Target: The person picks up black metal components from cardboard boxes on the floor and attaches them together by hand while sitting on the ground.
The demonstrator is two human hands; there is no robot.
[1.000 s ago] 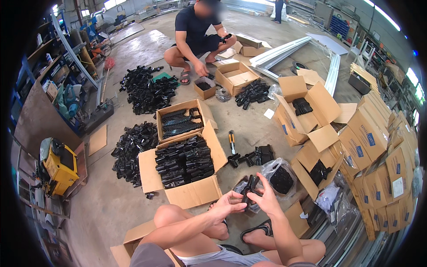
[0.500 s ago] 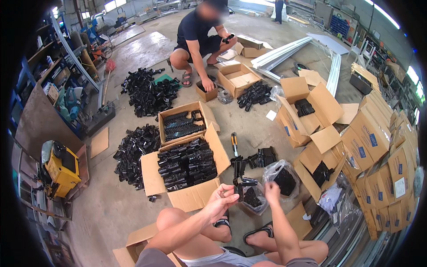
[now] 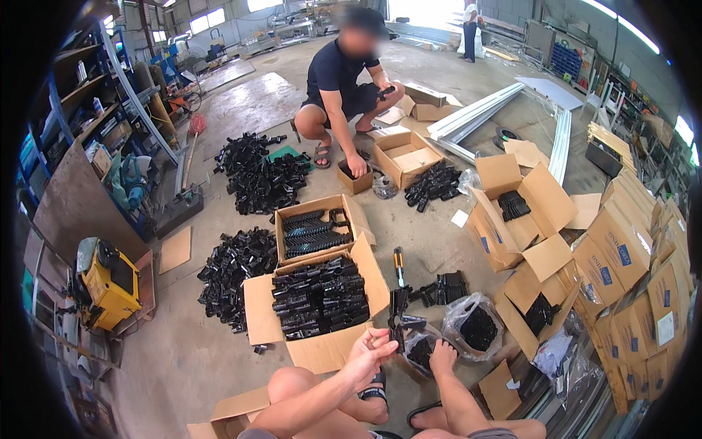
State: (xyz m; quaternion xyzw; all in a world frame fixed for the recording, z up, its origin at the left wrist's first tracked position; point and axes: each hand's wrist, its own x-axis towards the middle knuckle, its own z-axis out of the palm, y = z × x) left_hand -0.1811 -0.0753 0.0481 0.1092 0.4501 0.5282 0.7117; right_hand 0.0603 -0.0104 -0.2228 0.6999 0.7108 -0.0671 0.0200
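Note:
My left hand point(image 3: 371, 353) pinches a black bracket-like part point(image 3: 397, 322) between thumb and fingers, holding it up in front of my knees. My right hand point(image 3: 442, 358) dips into a clear plastic bag point(image 3: 414, 364) of small black pieces; its fingers are bent together, and what they grip is hidden. A second clear bag point(image 3: 479, 328) of small black pieces stands just right of it. Beyond my hands, a short row of black parts point(image 3: 447, 288) lies on the floor near a screwdriver point(image 3: 398, 267) with a yellow-and-black handle.
Left of my hands stand two open cartons point(image 3: 263, 322) packed with black parts, beside loose heaps point(image 3: 238, 278). Open boxes point(image 3: 523, 219) and stacked cartons point(image 3: 621, 256) line the right. Across from me a squatting person point(image 3: 344, 95) reaches into a small box point(image 3: 354, 181). A yellow machine point(image 3: 110, 282) stands left.
My right hand has gone from above the bags down into the nearer bag. My left hand still holds the black bracket-like part. The whole view has shifted slightly.

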